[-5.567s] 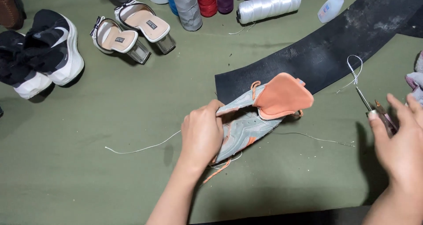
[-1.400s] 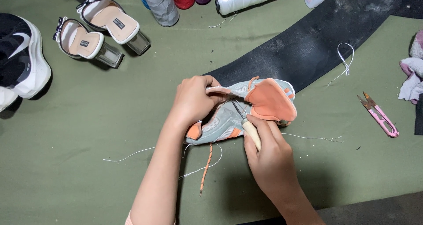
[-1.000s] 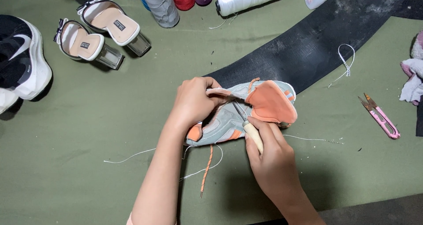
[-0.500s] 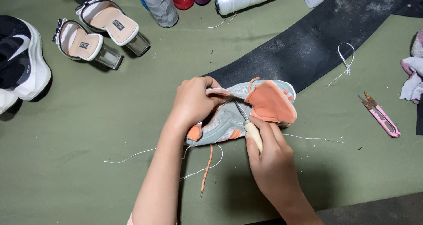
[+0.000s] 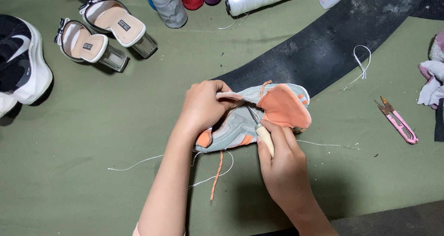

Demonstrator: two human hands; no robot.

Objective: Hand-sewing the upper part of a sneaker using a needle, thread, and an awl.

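Two hands are engaged at centre counter [image 5: 69,171]. A grey-and-orange sneaker [image 5: 240,125] is clenched by the left hand [image 5: 201,107]. A wooden-handled awl [image 5: 262,133] is grasped by the right hand [image 5: 283,171], tip against the sneaker. Pink thread snips [image 5: 398,121] lie at 3 o'clock, well apart.

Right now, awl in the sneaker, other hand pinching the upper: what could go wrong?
1. The awl in the right hand points toward the left hand, which grips the grey and orange sneaker close to the tip; a slip could likely jab a finger.
2. The loose white thread trails across the green table under the left forearm and might snag.
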